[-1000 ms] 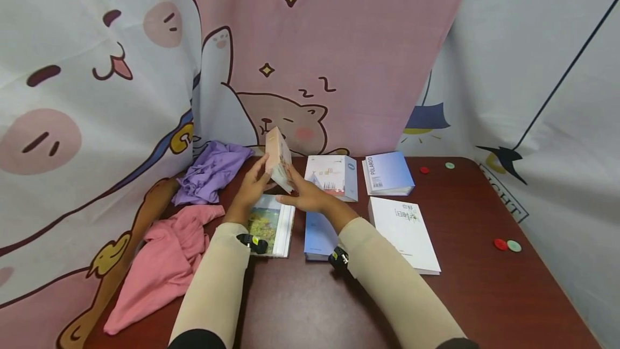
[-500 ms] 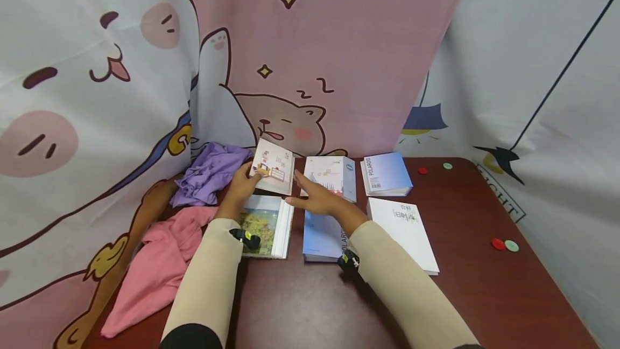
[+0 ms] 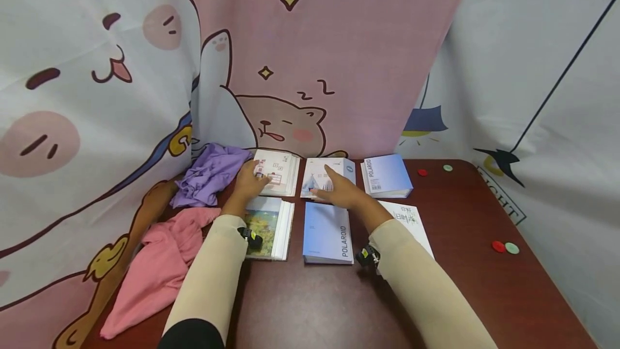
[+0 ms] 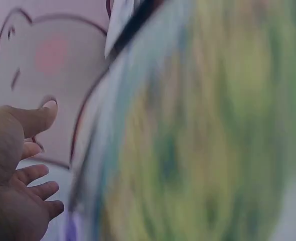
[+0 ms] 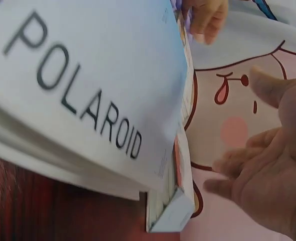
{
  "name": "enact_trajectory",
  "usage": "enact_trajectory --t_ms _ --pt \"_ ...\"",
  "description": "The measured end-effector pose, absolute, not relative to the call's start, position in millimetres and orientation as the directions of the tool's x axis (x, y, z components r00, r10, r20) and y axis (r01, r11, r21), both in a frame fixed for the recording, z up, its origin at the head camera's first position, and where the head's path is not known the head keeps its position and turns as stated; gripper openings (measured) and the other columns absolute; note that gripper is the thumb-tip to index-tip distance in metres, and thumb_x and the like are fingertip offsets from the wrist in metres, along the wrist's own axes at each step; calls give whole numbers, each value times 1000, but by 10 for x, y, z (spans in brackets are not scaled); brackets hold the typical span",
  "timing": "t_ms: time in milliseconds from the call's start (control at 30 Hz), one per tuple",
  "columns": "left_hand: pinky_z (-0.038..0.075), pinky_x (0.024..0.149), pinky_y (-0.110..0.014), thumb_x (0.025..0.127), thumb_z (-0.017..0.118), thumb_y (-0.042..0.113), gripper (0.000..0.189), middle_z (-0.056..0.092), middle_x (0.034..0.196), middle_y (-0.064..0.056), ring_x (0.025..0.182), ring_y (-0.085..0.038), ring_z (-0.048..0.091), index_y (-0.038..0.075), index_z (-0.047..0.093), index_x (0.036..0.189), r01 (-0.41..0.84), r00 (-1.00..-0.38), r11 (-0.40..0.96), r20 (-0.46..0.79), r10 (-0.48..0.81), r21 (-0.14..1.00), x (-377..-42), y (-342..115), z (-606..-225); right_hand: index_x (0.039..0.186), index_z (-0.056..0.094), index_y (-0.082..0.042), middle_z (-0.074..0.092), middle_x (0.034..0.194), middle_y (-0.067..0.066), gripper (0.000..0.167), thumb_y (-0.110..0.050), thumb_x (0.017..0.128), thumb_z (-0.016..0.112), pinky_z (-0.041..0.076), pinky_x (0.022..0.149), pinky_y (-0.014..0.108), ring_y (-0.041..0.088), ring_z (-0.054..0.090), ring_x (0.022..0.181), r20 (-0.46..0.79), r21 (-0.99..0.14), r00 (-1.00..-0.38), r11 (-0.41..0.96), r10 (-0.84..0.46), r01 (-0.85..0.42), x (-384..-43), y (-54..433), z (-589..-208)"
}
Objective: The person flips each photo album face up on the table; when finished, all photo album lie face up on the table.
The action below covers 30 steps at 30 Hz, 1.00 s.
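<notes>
A small cream-white photo album (image 3: 286, 168) with a printed house drawing lies flat at the back left of the table. My left hand (image 3: 248, 183) is at its left edge, thumb over the cover; in the left wrist view the fingers are relaxed and apart. Over the neighbouring album with a tent drawing (image 3: 316, 170) is my right hand (image 3: 343, 190), thumb and fingers spread, holding nothing. In front of them lie an album with a landscape cover (image 3: 263, 225) and a blue POLAROID album (image 3: 325, 233), which fills much of the right wrist view.
Another blue POLAROID album (image 3: 389, 174) lies at the back right, with a white album (image 3: 409, 220) in front of it, partly behind the right arm. Purple cloth (image 3: 208, 174) and pink cloth (image 3: 160, 263) lie left. Red (image 3: 498, 246) and green discs (image 3: 512, 248) sit far right.
The cream-white album came down from a raised, tilted position to lie flat in the back row. My right hand moved away from it to the right, over the tent album.
</notes>
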<state>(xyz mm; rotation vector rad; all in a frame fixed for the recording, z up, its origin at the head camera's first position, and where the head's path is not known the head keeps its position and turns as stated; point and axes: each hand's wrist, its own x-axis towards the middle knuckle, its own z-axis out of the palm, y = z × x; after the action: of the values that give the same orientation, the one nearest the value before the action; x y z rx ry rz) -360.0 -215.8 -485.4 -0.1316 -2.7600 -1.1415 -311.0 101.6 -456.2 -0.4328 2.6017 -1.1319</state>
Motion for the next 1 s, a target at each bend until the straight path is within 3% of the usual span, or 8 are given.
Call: enact_trajectory --t_ms 200,400,600,800,1000 --pt "34 132 -60 102 77 27 69 35 175 -25 160 -49 38 -1 51 160 233 -972 718 175 156 656 -3527 -1708 -4691 174 15 2 22 180 27 95 -40 106 69 20 137 61 47 21 168 -105 -702 -944 696 -312 -151 -3174 1134 -4596" --pt "35 131 -60 104 74 30 63 37 175 -23 162 -46 37 1 54 158 280 -957 698 133 257 659 -3452 -1324 -4665 170 25 7 33 174 32 91 -37 104 69 27 135 63 50 30 164 -123 -675 -953 728 -276 -124 -3214 1207 -4609" --pt "32 134 -55 105 72 29 63 42 172 -26 162 -43 38 0 54 158 287 -944 703 67 324 651 -3407 -1050 -4713 167 32 7 37 171 33 81 -30 105 68 30 133 64 51 36 160 -149 -706 -955 704 -256 -79 -3213 1290 -4628" --pt "39 131 -51 104 72 27 61 52 166 -22 157 -39 48 1 56 157 266 -937 732 -8 348 628 -3402 -844 -4761 168 35 1 41 170 31 77 -33 107 65 32 131 65 52 39 159 -189 -682 -950 729 -250 -56 -3229 1342 -4684" --pt "39 131 -50 104 70 25 63 54 165 -21 157 -38 48 2 52 161 268 -926 743 -49 375 614 -3395 -775 -4831 166 39 2 44 168 29 72 -30 106 65 37 129 62 48 46 153 -220 -745 -951 667 -216 21 -3234 1306 -4729"
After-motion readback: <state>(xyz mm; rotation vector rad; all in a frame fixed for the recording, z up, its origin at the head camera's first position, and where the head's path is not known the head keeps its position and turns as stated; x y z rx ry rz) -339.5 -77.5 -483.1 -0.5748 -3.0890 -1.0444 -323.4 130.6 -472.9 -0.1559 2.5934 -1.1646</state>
